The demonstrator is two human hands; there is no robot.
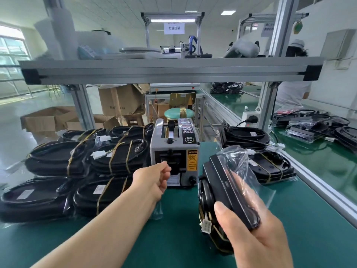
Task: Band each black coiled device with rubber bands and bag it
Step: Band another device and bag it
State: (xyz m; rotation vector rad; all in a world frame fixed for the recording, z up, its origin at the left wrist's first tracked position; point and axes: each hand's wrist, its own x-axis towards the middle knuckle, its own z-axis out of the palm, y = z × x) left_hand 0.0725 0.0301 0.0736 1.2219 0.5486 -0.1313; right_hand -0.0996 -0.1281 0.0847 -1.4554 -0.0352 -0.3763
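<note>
Right hand [257, 238] gripping 1 bagged black device [222, 180], left hand [154, 180] at tape dispenser [173, 146] — grip unclear

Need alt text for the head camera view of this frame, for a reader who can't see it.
A person's right hand grips a black device partly wrapped in a clear bag over a green table, while the left hand reaches toward the front slot of a grey tape dispenser. Banded, bagged devices lie stacked to the left.
</note>
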